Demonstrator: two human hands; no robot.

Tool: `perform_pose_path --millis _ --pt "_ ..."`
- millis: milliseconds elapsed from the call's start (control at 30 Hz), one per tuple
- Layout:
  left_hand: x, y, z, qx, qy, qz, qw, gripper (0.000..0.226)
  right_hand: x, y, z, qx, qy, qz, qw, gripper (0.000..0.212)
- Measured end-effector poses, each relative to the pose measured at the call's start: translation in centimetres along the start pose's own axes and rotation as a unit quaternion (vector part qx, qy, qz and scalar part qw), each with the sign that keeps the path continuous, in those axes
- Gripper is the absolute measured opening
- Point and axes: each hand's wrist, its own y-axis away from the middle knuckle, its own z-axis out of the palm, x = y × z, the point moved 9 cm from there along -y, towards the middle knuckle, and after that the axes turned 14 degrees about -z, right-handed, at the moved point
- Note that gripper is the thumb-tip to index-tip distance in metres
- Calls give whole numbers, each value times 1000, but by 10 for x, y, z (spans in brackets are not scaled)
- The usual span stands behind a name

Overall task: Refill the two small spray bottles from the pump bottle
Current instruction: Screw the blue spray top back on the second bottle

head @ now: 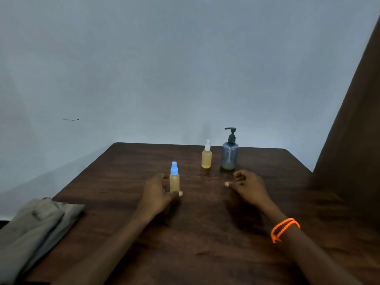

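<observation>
You have three bottles upright on the dark wooden worktop [267,182]. The small translucent spray bottle with the blue nozzle [174,177] stands nearest you, holding amber liquid up to its shoulder, with your left hand [159,192] curled round its base. Farther back stands the small translucent spray bottle with the white nozzle [206,155], also filled with amber liquid. Just to its right, apart from it, stands the larger blue-grey pump bottle with the dark pump head [229,153], with only a shallow layer of liquid at its bottom.
</observation>
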Motion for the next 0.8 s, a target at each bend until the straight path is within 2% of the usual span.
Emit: perform_pose_path --millis 67,133,467,800 --pt "6 -11 7 17 12 -11 1000 40 -5 1 6 -7 0 -10 1000 43" --pt "10 -26 16 28 5 -27 999 31 -10 1 8 -11 12 -20 1000 42" --pt "42 -120 56 4 14 -73 997 37 -3 -1 10 1 62 -46 997 34" --pt "41 -137 66 28 32 -61 997 35 -10 -1 12 -12 73 -74 995 28"
